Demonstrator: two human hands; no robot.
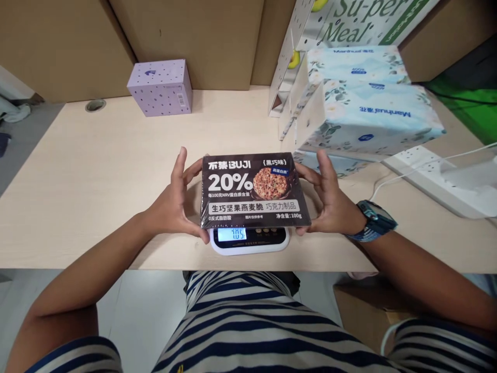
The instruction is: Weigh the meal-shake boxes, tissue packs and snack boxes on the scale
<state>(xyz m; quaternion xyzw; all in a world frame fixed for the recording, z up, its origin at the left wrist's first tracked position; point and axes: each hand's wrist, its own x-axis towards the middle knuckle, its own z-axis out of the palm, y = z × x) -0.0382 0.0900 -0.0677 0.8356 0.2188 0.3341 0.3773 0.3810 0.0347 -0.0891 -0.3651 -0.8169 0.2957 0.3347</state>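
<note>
At the back left of the tabletop [97, 181], a lilac box [159, 89] with dark specks. Nearer, left hand [174, 202], half-curled, pinching one end of a black box [252, 190] between thumb and fingers, with index raised. In the middle, that same black box, printed face up, over a white-rimmed scale [250, 249] with lit display; impossible to tell whether resting on it or just above. At the opposite end, right hand [330, 199] in a matching pinch, with wristband [375, 220] behind. Farther right, floral tissue packs [373, 114] before a tall carton [361, 26], then a white power strip [411, 176].
</note>
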